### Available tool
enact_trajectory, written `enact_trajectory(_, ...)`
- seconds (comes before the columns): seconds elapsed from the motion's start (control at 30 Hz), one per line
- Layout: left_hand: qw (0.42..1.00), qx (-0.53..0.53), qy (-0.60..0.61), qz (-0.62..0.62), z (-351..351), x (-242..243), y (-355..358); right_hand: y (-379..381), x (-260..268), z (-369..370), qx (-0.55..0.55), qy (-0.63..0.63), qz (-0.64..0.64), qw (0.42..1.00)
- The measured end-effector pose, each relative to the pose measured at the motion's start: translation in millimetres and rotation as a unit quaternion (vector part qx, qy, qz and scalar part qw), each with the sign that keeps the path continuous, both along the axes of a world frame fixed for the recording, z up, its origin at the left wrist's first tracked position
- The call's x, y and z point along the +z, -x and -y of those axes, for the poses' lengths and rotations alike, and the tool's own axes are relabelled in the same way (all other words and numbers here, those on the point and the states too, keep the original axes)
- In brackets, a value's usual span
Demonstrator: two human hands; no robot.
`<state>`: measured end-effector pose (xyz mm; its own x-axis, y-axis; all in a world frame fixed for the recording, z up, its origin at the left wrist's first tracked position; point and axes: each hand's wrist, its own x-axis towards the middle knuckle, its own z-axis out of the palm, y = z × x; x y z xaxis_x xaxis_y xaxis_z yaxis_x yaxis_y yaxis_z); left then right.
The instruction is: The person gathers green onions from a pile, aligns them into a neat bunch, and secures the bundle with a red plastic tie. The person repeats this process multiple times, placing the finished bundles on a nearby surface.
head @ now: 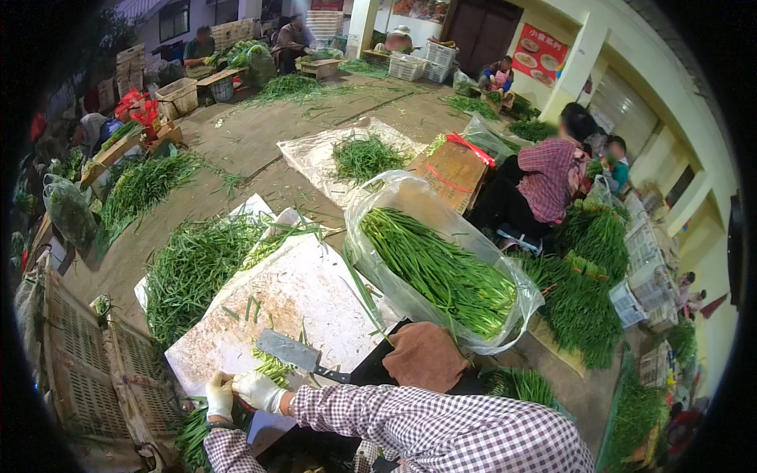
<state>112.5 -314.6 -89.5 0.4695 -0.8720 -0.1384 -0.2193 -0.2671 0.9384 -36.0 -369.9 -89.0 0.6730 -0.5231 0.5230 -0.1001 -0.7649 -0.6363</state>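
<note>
In white gloves, my left hand [220,395] and my right hand [258,391] meet at the near edge of a dirt-stained white board [278,284]. They are over a bunch of garlic chives [273,368], whose pale ends stick out on the board and whose green leaves hang down below my hands. The right hand's fingers are curled around the bunch. My left fingers are bent against the right fingertips; whatever is between them is hidden. Just beyond the pale ends lies a cleaver [290,350], its black handle pointing right. A brown cloth [424,356] is right of the handle.
Loose green leaves [198,272] are heaped left of the board. Beyond it to the right, a clear plastic bag [408,192] holds long chives [437,266]. Plastic crates [89,360] stand at left. A person in a plaid shirt [547,177] sits at right, near tied bunches [582,301].
</note>
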Motion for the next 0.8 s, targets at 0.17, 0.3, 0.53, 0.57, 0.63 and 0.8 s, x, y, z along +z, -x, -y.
enact_trajectory(0.17, 0.999, 0.022, 0.023, -0.015, -13.1, -18.6, 3.0, 6.4, 10.8, -4.8, 0.003, -0.013, 0.005, 1.0)
enact_trajectory(0.3, 0.998, 0.04, 0.043, -0.005, -26.4, -27.2, 11.3, 9.4, 18.6, -9.0, 0.031, -0.066, -0.021, 0.997)
enact_trajectory(0.53, 0.994, 0.08, 0.069, -0.027, -36.7, -30.1, 26.0, 21.1, 14.8, -32.1, 0.02, 0.027, 0.013, 0.999)
enact_trajectory(0.57, 0.996, 0.071, 0.054, -0.001, -35.9, -25.0, 25.2, 24.6, 13.0, -32.9, 0.023, 0.036, 0.008, 0.999)
enact_trajectory(0.63, 0.998, 0.047, 0.031, -0.004, -30.7, -11.5, 21.8, 28.2, 10.4, -30.4, 0.027, 0.054, 0.015, 0.998)
enact_trajectory(0.8, 0.991, -0.01, 0.037, 0.126, 1.2, 6.2, 7.1, 13.7, 2.9, -9.7, -0.005, 0.091, 0.011, 0.996)
